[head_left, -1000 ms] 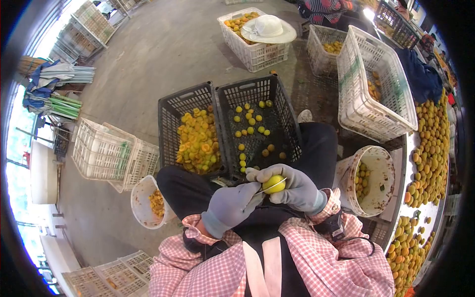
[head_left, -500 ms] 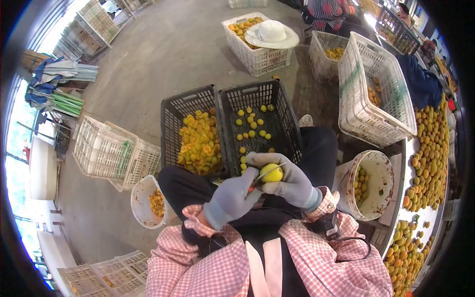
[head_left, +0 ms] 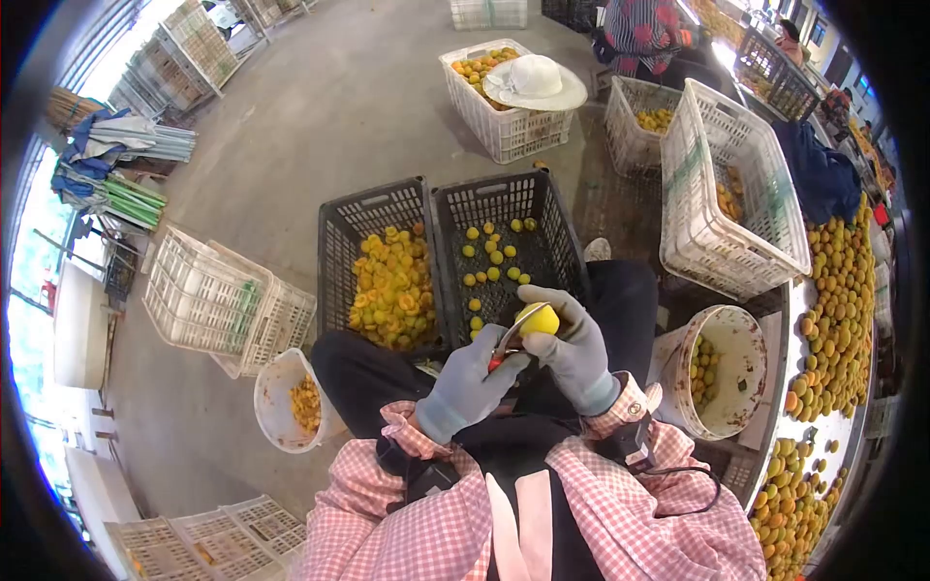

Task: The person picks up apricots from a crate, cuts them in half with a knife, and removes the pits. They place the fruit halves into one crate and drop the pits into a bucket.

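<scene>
My left hand [head_left: 475, 383], in a grey glove, is closed round the red handle of a knife [head_left: 497, 361]. The knife's blade rests against a yellow fruit [head_left: 541, 319]. Gloved in grey too, my right hand [head_left: 573, 351] grips that fruit between thumb and fingers. Both hands are over the near end of a black crate [head_left: 567, 237], which holds scattered whole yellow-green fruits [head_left: 496, 258]. Beside it on the left, another black crate [head_left: 327, 261] holds a heap of cut yellow fruit [head_left: 391, 290].
A white bucket [head_left: 272, 407] stands left and a stained bucket [head_left: 741, 373] right, both containing fruit. White crates [head_left: 678, 194] are stacked at the right, near a fruit-covered table [head_left: 792, 426]. A hat [head_left: 536, 82] lies on a crate ahead. People are farther back.
The fruit and my right hand have moved slightly up and right. My left hand has shifted a little, and the blade now sits at the fruit's left side. The camera view has shifted slightly.
</scene>
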`<state>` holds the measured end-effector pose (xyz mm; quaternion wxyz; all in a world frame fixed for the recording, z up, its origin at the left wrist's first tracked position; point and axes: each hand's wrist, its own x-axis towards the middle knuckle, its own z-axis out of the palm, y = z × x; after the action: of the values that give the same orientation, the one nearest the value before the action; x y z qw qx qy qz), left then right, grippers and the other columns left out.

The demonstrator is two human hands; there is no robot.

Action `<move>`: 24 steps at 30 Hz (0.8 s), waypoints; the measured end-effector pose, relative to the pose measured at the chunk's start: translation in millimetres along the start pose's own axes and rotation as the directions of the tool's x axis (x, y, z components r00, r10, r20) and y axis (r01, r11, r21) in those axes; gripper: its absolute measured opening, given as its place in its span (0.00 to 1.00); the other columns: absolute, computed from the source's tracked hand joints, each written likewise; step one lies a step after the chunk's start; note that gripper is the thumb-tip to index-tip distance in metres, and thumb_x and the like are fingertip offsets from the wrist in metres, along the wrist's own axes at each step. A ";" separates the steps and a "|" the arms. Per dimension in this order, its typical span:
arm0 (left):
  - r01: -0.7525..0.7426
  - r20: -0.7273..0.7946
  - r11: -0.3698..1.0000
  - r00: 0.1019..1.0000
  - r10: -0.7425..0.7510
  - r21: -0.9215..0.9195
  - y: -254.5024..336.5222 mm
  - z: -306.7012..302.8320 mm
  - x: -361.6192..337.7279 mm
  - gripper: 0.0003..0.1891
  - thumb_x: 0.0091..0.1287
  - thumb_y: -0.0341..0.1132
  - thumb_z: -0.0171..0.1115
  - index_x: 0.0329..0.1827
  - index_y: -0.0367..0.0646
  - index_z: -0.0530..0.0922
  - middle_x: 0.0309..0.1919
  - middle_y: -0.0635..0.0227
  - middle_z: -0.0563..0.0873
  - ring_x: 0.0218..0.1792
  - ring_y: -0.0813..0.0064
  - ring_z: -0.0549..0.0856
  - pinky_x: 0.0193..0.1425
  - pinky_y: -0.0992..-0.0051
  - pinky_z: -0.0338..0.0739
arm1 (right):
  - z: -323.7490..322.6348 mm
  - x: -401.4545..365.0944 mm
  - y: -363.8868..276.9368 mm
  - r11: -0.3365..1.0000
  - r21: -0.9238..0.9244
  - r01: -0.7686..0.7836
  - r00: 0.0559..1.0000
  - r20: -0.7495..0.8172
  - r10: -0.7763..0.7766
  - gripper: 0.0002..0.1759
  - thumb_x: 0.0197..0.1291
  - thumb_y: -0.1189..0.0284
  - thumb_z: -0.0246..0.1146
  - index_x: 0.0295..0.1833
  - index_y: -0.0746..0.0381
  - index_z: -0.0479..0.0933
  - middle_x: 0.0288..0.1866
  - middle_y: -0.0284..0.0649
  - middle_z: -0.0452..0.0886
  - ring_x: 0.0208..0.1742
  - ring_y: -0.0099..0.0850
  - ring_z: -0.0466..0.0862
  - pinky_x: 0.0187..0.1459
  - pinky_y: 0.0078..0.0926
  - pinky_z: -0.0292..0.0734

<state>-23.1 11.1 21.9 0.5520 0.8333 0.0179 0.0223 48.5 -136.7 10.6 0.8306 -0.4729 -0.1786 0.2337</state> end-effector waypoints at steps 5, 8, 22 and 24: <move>-0.085 -0.160 0.985 0.981 0.109 0.149 -6.6 6.1 4.2 0.11 0.67 0.32 0.63 0.47 0.38 0.72 0.29 0.61 0.82 0.28 0.72 0.83 0.33 0.71 0.76 | 23.3 4.3 3.4 0.982 0.188 0.004 0.989 -0.145 0.024 0.30 0.64 0.64 0.66 0.66 0.66 0.68 0.49 0.34 0.80 0.49 0.20 0.78 0.51 0.18 0.74; -0.074 -0.129 0.986 0.987 0.093 0.148 -14.2 2.3 4.8 0.10 0.68 0.31 0.61 0.48 0.40 0.72 0.26 0.67 0.80 0.22 0.79 0.78 0.26 0.75 0.73 | 9.5 11.4 22.9 0.974 0.223 -0.031 0.989 -0.132 0.062 0.29 0.66 0.59 0.62 0.65 0.65 0.68 0.50 0.35 0.80 0.46 0.19 0.78 0.49 0.17 0.74; 0.013 0.016 0.977 1.000 -0.010 -0.211 -10.7 -3.3 13.2 0.21 0.64 0.32 0.69 0.57 0.41 0.71 0.37 0.74 0.81 0.34 0.87 0.80 0.38 0.84 0.74 | -13.0 -4.0 17.9 0.756 0.502 -0.421 0.872 -0.005 0.489 0.21 0.73 0.54 0.46 0.48 0.61 0.72 0.33 0.35 0.77 0.24 0.20 0.73 0.18 0.12 0.61; 0.005 0.098 0.991 0.995 0.009 -0.134 -9.6 -3.6 13.7 0.29 0.59 0.37 0.74 0.60 0.41 0.71 0.50 0.67 0.83 0.48 0.80 0.83 0.54 0.77 0.76 | 1.6 -3.7 10.0 0.832 0.316 -0.456 0.863 -0.072 0.501 0.18 0.75 0.58 0.43 0.51 0.59 0.72 0.32 0.33 0.76 0.21 0.17 0.70 0.17 0.11 0.59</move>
<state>-9.7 18.8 14.7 0.6068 0.7946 -0.0116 -0.0170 42.4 -133.3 2.4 0.8162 -0.3927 0.0452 0.4214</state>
